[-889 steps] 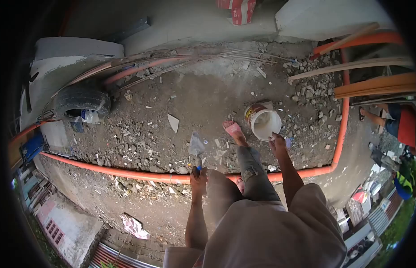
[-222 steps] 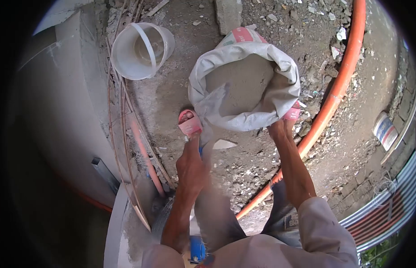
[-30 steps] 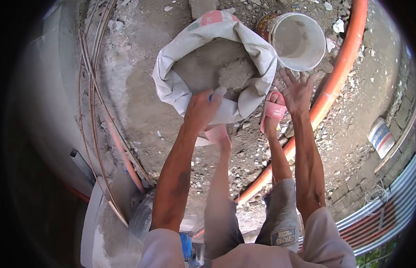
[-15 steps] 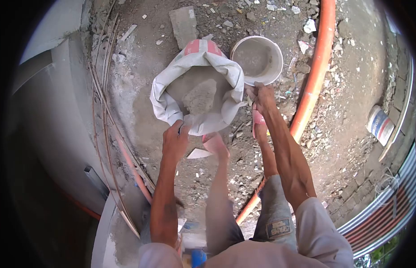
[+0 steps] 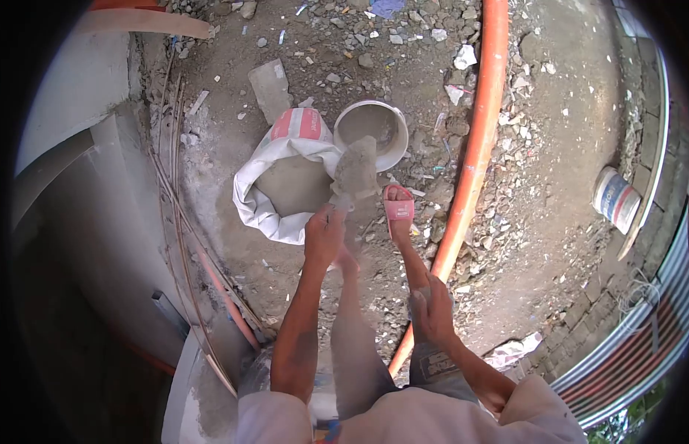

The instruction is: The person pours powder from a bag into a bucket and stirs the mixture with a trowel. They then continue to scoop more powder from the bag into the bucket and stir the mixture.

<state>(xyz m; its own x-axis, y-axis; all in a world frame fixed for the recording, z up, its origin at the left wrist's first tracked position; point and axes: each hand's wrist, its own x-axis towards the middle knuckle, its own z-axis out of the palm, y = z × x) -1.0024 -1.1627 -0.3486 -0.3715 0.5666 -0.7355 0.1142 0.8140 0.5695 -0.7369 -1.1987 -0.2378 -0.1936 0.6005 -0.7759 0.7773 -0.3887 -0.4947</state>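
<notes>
My left hand (image 5: 324, 235) is closed on the handle of a trowel (image 5: 357, 169), whose blade carries grey powder. The blade is over the gap between bag and bucket, overlapping the near left rim of the white bucket (image 5: 401, 148). Grey material lies inside the bucket. To the left, an open white and red bag (image 5: 257, 216) with a rolled-down rim holds grey powder (image 5: 294, 185). My right hand (image 5: 435, 307) rests against my right leg near the knee, fingers stretched out, holding nothing.
A flat grey slab (image 5: 270, 89) lies behind the bag. An orange pipe (image 5: 474, 155) runs along the right of my feet. Thin rods (image 5: 176, 174) lie by the left wall. Rubble covers the ground; a labelled bucket (image 5: 617, 200) lies far right, near corrugated sheets (image 5: 640, 333).
My left hand has lifted the loaded trowel out of the bag and towards the bucket. My right hand has let go of the bucket rim and come back to my leg. The view has shifted.
</notes>
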